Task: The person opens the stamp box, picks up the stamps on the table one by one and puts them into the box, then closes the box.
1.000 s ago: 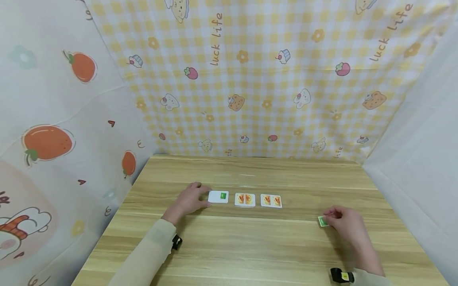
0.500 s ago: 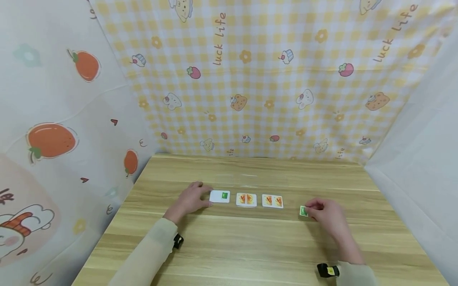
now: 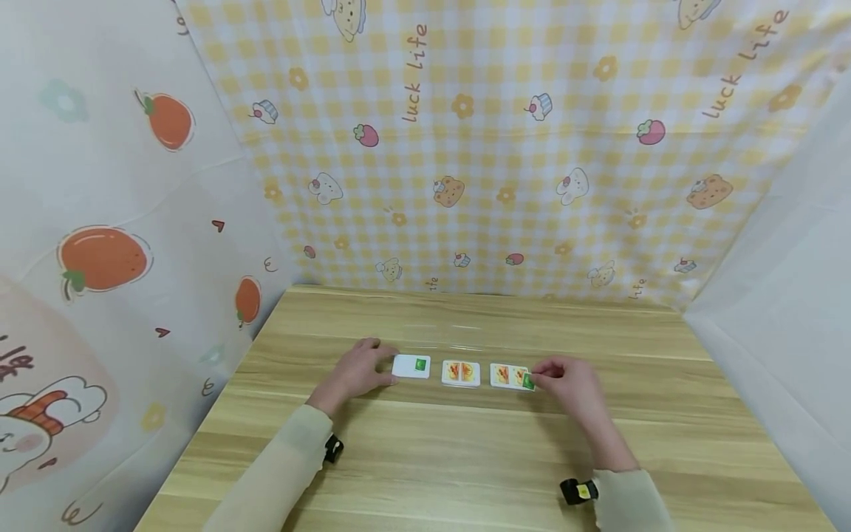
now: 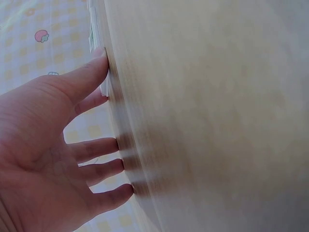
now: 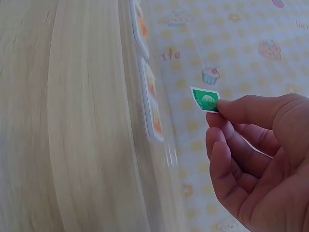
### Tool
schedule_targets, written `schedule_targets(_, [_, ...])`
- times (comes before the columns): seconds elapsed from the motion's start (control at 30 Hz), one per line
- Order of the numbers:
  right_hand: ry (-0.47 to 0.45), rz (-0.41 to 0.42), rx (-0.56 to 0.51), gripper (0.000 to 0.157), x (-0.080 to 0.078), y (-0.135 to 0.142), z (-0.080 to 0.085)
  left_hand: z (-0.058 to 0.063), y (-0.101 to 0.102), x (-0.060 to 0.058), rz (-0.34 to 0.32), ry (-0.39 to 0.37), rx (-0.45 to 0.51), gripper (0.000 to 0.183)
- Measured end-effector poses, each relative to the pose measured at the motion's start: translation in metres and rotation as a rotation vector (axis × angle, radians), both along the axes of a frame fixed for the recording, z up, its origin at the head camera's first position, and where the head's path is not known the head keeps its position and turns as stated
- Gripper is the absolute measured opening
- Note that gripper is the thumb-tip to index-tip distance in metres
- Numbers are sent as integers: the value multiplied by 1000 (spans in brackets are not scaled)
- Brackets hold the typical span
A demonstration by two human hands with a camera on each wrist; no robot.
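My left hand (image 3: 357, 368) holds the left end of a white card (image 3: 404, 366), thumb and index finger at its edges. That card bears a small green square (image 3: 421, 365) near its right end. In the left wrist view the thumb presses the card edge (image 4: 105, 87), while the other fingers rest on the table. My right hand (image 3: 570, 386) pinches a green sticker (image 5: 204, 99) with a white border between thumb and index finger. In the head view the sticker overlaps the right end of the rightmost card (image 3: 508, 375), which shows two orange pictures.
Between these two lies a middle card (image 3: 461, 373), also with two orange pictures. Clear strips (image 3: 465, 326) lie behind the row on the wooden table (image 3: 439, 458). A checked cloth (image 3: 465, 148) hangs at the back, with white cloth on both sides.
My right hand has moved left and farther back with the green sticker, from the table's right side to the rightmost card. My left hand stays at the white card.
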State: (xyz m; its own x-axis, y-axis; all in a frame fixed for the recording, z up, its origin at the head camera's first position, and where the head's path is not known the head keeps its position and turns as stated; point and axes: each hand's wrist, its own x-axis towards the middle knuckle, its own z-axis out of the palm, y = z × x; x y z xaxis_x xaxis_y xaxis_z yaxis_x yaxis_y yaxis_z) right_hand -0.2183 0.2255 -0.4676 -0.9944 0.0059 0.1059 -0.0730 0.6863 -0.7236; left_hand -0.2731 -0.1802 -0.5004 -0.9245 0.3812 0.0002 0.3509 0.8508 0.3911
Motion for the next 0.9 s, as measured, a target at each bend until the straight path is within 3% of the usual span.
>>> schedule_targets(0.37, [-10,28,-137,4,-16,-52,10,4,-1,2,1,3,11,58])
schedule_targets(0.67, [-3,151,-205,13,-34,-103,19,4,-2,1,2,-1,5,59])
schedule_targets(0.9, [-31,231,-207,9,-47,-136,15,3,-1,1,-3,-7,-9,60])
